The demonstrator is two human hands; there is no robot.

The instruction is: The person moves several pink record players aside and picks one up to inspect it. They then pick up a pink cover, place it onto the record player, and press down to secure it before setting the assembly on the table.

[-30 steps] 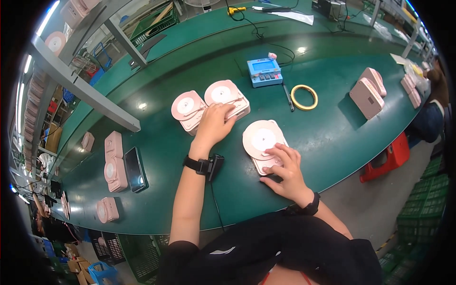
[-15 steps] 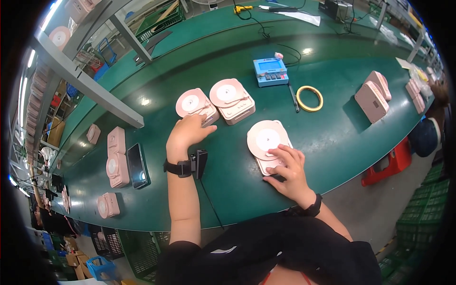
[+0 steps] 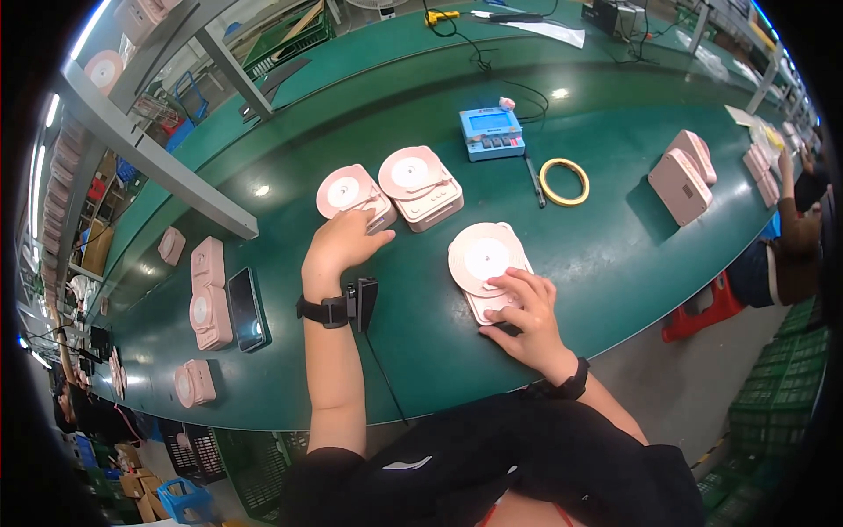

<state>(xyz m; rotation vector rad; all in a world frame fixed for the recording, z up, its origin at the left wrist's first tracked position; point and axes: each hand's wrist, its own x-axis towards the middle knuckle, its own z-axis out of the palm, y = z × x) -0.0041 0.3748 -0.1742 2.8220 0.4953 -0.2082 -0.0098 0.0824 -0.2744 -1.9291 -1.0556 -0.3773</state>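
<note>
Two pink toy-like record players with round white-centred discs stand side by side on the green table, a left one (image 3: 344, 189) and a right one (image 3: 413, 176). My left hand (image 3: 341, 246) rests its fingertips on the front of the left one, its thumb spread away to the right. Nearer to me lies a third pink record player (image 3: 486, 255). Curled over its front right corner, my right hand (image 3: 531, 323) has its thumb at the near edge and its fingers on the top beside the disc. The fingers partly hide that corner.
Beyond the record players are a blue device with a screen (image 3: 492, 132), a black pen-like tool (image 3: 535, 182) and a yellow tape roll (image 3: 564, 183). A phone (image 3: 247, 309) lies left beside more pink units (image 3: 211, 307). Other pink units (image 3: 680, 189) stand right; a person (image 3: 795, 228) is at the far right.
Both hands keep nearly the same places on the record players. The whole view has shifted slightly, and more of the person at the far right shows.
</note>
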